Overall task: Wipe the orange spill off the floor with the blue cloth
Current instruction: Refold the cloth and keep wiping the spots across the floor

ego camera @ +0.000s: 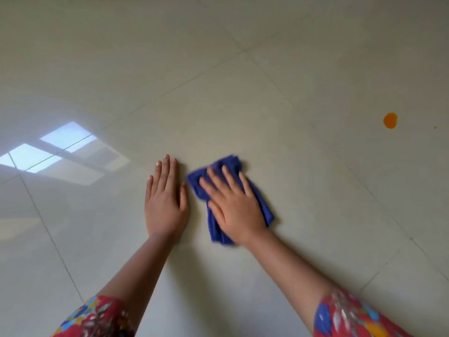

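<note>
A crumpled blue cloth [228, 166] lies on the pale tiled floor [243, 93] near the middle of the view. My right hand [233, 205] rests flat on top of it, fingers spread, pressing it down. My left hand [165, 198] lies flat on the bare floor just left of the cloth, fingers together, holding nothing. A small round orange spill [390, 120] sits far to the right and farther away, well apart from the cloth and both hands.
Grout lines cross the glossy tiles diagonally. A bright window reflection [60, 147] shines on the floor at the left. A tiny dark speck [435, 127] lies right of the spill. My red patterned sleeves [352, 317] show at the bottom.
</note>
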`<state>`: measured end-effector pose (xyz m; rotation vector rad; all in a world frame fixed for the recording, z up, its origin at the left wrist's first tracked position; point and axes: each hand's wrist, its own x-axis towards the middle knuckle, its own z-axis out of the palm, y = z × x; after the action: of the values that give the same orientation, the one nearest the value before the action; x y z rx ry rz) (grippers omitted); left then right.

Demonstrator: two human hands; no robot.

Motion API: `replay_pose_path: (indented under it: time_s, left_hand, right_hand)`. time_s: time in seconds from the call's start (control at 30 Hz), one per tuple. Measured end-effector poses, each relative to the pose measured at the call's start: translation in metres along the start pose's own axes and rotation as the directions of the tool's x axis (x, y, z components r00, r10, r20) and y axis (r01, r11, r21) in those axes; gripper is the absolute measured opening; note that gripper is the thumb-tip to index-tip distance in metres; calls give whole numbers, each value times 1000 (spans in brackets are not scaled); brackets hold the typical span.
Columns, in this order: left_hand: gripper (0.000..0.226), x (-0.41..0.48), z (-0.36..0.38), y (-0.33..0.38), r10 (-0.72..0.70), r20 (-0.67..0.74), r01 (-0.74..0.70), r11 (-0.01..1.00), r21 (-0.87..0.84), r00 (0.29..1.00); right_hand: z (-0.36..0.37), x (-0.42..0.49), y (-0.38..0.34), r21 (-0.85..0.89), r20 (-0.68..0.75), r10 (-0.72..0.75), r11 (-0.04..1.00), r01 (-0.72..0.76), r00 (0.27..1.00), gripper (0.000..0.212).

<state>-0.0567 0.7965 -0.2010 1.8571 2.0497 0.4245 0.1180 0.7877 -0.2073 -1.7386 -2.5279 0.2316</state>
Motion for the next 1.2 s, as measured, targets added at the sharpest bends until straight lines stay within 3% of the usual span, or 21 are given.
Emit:
replay_pose_path:
  time_s: [0.07, 0.13, 0.23, 0.33, 0.4, 0.5, 0.57, 0.63, 0.7, 0.77, 0.93, 1.0, 1.07, 1.2]
  left_hand:
    - [61, 1, 2, 0, -1, -6, 1, 1000, -8, 1000]
    - [61, 1, 4, 0, 14, 3, -14, 1000, 0, 1000]
    - [60, 0, 5, 0, 21, 9, -21, 1000, 6, 1000]
    - [61, 3, 6, -1, 30, 14, -30, 1000, 4, 999]
    - [63, 6, 7, -2, 45, 13, -45, 999, 1, 999]
    - [64, 6, 6, -4, 41, 2, -41, 999, -35, 999]
    - [64, 7, 5, -5, 24, -9, -25, 996, -85, 1000]
    - [63, 8, 2, -4, 39, 4, -38, 996, -86, 999]
    - [63, 8, 0, -3, 103, 47, -101, 994, -41, 994]
    - [63, 7, -2, -1, 156, 102, -159, 987, 17, 982]
    - [63, 12, -1, -4, 176, 163, -198, 972, 129, 971]
    - [61, 11, -1, 0, 183, 162, -209, 965, 159, 970]
    - [59, 8, -3, 1, 163, 150, -191, 962, 194, 975]
    - [60, 0, -3, 19, 84, 100, -114, 931, 348, 991]
  right_hand:
    - [-3, -34, 15, 14, 19, -33, 999, 33, 999, 53]
    - [-7, -38, 55, -16, -13, 122, 992, -122, 992, 52]
    - [-17, 13, 100, -26, -45, 406, 913, -407, 913, 53]
    - [-24, 108, 98, 13, -62, 511, 859, -511, 857, 53]
    - [-27, 169, 72, 26, -17, 462, 887, -461, 887, 52]
    - [-20, 201, 10, -14, 47, 171, 985, -171, 984, 52]
    - [-15, 162, -11, -38, 70, -35, 999, 38, 997, 52]
    - [-16, 93, 4, -32, 106, -148, 988, 152, 983, 54]
    - [-21, 27, 54, -90, 148, -160, 981, 174, 976, 57]
    - [-40, -8, 112, -150, 234, -82, 981, 119, 969, 57]
    - [-56, 14, 168, -103, 476, 66, 995, -19, 877, 60]
    - [-53, 2, 160, -67, 445, 1, 997, 33, 896, 64]
    - [-43, -40, 150, -83, 325, -140, 981, 175, 935, 69]
    - [-41, -155, 194, -120, 197, -263, 949, 290, 944, 59]
